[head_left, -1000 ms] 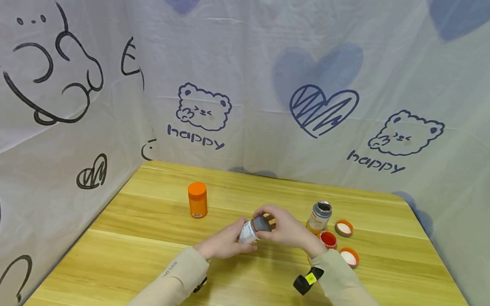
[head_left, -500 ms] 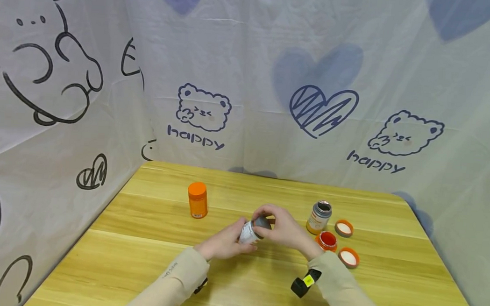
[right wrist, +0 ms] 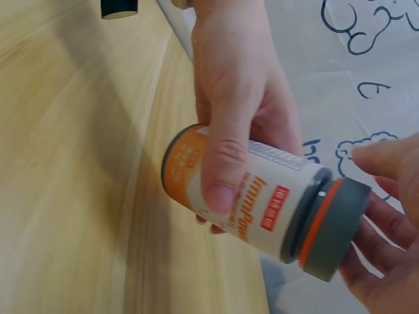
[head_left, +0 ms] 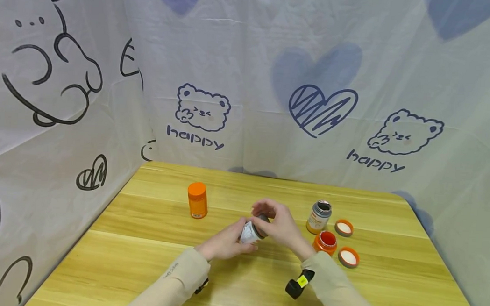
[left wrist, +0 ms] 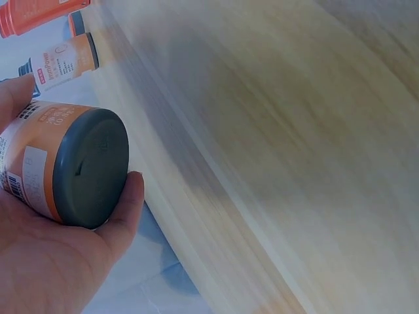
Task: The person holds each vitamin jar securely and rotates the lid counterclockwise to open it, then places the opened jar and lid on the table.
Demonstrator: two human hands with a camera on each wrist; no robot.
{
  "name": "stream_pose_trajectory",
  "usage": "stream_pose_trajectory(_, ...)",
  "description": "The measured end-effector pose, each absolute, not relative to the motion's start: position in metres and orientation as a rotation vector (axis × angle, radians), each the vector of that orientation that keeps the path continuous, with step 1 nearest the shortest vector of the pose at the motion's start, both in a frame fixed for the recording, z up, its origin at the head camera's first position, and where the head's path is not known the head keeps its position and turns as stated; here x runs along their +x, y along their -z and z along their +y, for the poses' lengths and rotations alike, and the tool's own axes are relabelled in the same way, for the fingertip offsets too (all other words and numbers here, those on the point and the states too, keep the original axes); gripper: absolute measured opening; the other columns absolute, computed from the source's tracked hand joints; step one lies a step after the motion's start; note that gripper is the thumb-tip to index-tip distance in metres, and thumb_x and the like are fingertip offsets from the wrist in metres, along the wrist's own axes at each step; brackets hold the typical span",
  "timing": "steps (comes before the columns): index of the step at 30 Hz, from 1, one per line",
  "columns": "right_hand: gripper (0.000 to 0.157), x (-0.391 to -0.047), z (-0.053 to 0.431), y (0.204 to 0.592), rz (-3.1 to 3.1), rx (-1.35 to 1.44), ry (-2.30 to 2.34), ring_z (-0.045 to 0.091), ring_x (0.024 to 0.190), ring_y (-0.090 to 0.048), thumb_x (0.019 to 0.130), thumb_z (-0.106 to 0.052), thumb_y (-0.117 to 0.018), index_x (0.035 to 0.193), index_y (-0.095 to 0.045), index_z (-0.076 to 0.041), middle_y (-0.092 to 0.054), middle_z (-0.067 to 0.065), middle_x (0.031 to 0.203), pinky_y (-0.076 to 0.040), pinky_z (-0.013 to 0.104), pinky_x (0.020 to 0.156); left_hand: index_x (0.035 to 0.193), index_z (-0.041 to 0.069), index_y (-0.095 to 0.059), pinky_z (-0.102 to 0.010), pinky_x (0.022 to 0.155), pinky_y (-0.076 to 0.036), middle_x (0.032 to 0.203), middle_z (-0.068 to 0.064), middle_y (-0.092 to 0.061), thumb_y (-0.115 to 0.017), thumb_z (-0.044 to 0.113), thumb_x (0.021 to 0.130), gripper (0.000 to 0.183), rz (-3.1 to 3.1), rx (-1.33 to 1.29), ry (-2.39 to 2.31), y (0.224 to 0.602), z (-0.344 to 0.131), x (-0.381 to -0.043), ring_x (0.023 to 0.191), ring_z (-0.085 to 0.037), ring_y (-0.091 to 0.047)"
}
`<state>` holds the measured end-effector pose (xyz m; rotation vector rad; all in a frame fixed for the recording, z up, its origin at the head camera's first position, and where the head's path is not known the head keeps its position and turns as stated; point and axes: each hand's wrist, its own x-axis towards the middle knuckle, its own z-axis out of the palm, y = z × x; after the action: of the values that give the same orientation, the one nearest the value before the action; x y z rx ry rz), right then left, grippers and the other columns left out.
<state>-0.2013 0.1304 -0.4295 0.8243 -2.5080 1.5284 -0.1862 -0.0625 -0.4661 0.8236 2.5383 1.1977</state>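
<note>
Here, left grip [head_left: 222,243] holding bottle [right wrist: 272,199], right grip [head_left: 286,226] at cap [right wrist: 337,230].

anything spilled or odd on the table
No spill shows. The open grey-necked jar and open orange jar have pale, uneven-looking rims, perhaps seal remnants. The tilted bottle is held in the left hand.

Head view: from above, farthest back, looking forward and down; takes the counter [head_left: 117,248] and the printed cloth [head_left: 251,55] behind.
Left wrist view: near, tilted, facing the jar [left wrist: 65,167] at its dark base [left wrist: 95,170].
Right wrist view: near, tilted, facing the jar's label [right wrist: 258,199] and its lid [right wrist: 337,229].
Jar: shared by both wrist views, from different sides.
</note>
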Motion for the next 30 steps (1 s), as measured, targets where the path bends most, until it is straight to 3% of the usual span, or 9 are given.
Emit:
stream_pose_trajectory(5, 0.025, -0.203, 0.126, 0.434, -2.456, 0.716, -1.546, 0.02, 0.092, -0.07, 0.088, -0.008, -0.076, 0.111, -0.067, -0.007, -0.073, 0.013, 0.104, -0.055, 0.025, 0.081, 0.15, 0.006, -0.032, -0.042, 0.098, -0.05, 0.133, -0.013, -0.058, -0.069, 0.026, 0.096, 0.069, 2.538, 0.829, -1.203, 0.467, -0.061, -0.187, 0.115, -0.021, -0.059)
stream_pose_trajectory(11, 0.028, -0.204, 0.121, 0.438, -2.419, 0.652, -1.549, 0.025, 0.096, -0.071, 0.086, -0.007, -0.078, 0.112, -0.068, -0.008, -0.072, 0.011, 0.109, -0.058, 0.033, 0.084, 0.15, 0.009, -0.034, -0.038, 0.096, -0.051, 0.131, -0.01, -0.058, -0.069, 0.024, 0.096, 0.066, 2.561, 0.812, -1.197, 0.468, -0.06, -0.188, 0.112, -0.019, -0.06)
stream_pose_trajectory(21, 0.037, -0.204, 0.126, 0.437, -2.504, 0.622, -1.56, 0.035, 0.108, -0.067, 0.088, -0.004, -0.074, 0.123, -0.063, -0.005, -0.067, 0.017, 0.122, -0.058, 0.045, 0.089, 0.141, 0.004, -0.041, -0.035, 0.09, -0.053, 0.123, -0.011, -0.06, -0.07, 0.023, 0.095, 0.058, 2.63, 0.868, -1.151, 0.47, -0.06, -0.187, 0.107, -0.019, -0.061)
stream_pose_trajectory(30, 0.039, -0.203, 0.136, 0.434, -2.712, 0.549, -1.475, 0.033, 0.107, -0.067, 0.091, -0.019, -0.074, 0.126, -0.061, -0.007, -0.066, 0.018, 0.123, -0.057, 0.046, 0.091, 0.14, 0.007, -0.042, -0.035, 0.091, -0.053, 0.126, -0.01, -0.06, -0.07, 0.024, 0.096, 0.055, 2.636, 0.826, -1.153, 0.473, -0.059, -0.189, 0.109, -0.019, -0.061)
